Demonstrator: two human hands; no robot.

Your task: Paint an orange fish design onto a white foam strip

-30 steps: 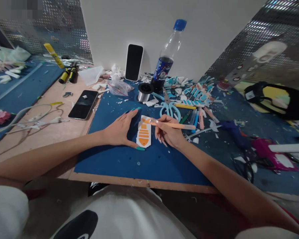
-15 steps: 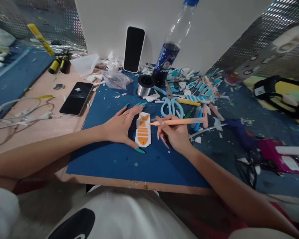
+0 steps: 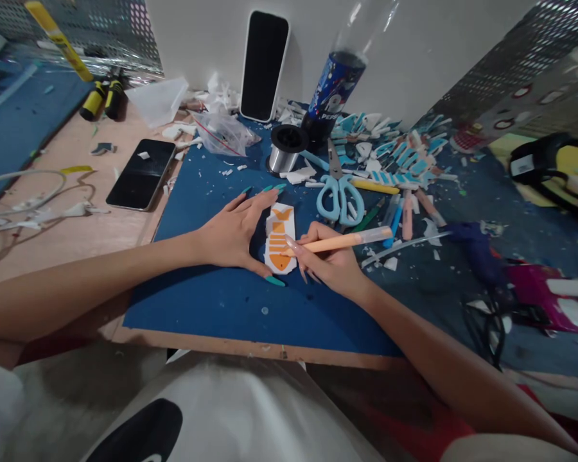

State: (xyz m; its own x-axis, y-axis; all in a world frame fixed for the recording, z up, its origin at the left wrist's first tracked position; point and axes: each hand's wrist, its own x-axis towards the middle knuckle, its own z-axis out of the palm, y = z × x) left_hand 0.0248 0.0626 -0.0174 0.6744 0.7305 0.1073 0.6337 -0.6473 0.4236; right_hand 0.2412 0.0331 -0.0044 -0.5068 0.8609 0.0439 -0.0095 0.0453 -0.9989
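A small white piece [image 3: 291, 221] lies on the blue mat [image 3: 212, 298], with an orange striped fish [image 3: 280, 262] drawn on it. My left hand [image 3: 236, 234] rests at its left side, thumb and fingers spread, the fingertips by its top and bottom edges. In my right hand [image 3: 332, 260] is an orange marker pen [image 3: 341, 242], gripped between thumb and fingers. The pen's tip is over the lower part of the fish, near the head; whether it touches cannot be made out. Light blue scissors [image 3: 340, 200] lie beyond my right hand.
Behind the mat stand a wire spool [image 3: 285, 151], an upright phone [image 3: 264, 67] and a Pepsi bottle [image 3: 334, 96]. Coloured scraps [image 3: 404, 154] pile up at the back right. A dark phone [image 3: 142, 174] lies on the left, and a glue gun [image 3: 479, 256] on the right.
My right hand has brought the pen tip from the piece's right edge, near the tail, down and left onto the fish's lower part. My left hand stays beside the piece. The view has shifted slightly.
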